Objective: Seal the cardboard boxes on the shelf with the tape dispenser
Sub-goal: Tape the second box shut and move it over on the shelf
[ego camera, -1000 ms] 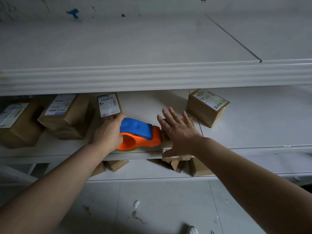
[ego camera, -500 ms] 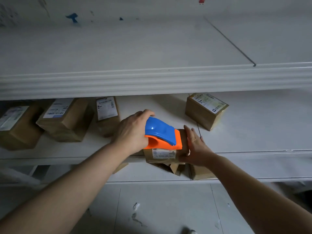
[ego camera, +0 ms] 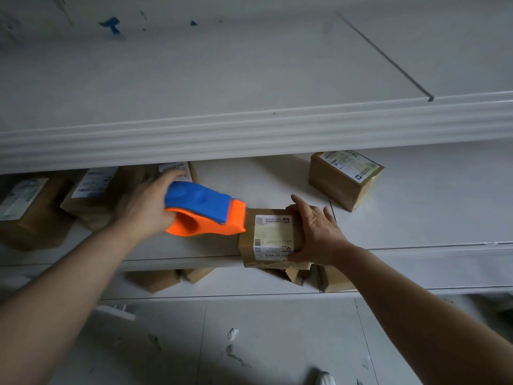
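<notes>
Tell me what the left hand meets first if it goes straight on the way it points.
The labelled box that the right hand holds; the tape dispenser in the left hand seems nearly at its left edge.

Smooth plastic tape dispenser [ego camera: 205, 209]; matt brown cardboard box [ego camera: 247, 247], paper label [ego camera: 273, 236]; shelf [ego camera: 416, 215] perhaps painted metal.

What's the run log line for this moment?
left hand: grips dispenser by box's left edge | right hand: holds box at shelf front
</notes>
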